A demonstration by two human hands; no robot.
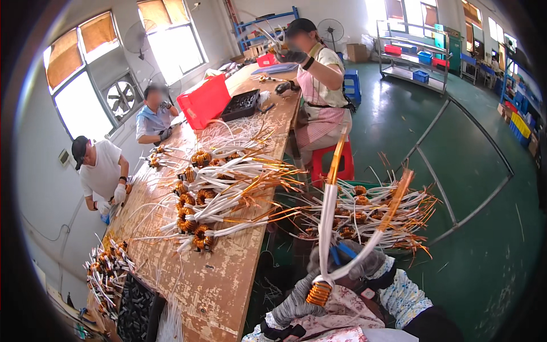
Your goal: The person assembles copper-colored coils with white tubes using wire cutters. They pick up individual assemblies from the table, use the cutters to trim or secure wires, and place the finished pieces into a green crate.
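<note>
My left hand (297,301), in a grey glove, is closed around a copper-wound coil (319,293) above my lap. Two thick leads in white sleeving (327,222) rise from the coil and spread apart, ending in bare copper strands (400,196). My right hand (367,263), also gloved in grey, is closed beside the right lead. Two blue handles of a pliers-like tool (346,251) show at its fingers; the tool's jaws are hidden. Just beyond my hands lies a heap of similar coils with white leads (370,211), partly over a green container.
On the worn wooden table (211,285) to my left lie more coils (196,199), a black tray (137,310) of small black parts, another black tray (241,105) and a red bin (204,102). Three people sit or stand around it. A metal frame (456,165) stands at right.
</note>
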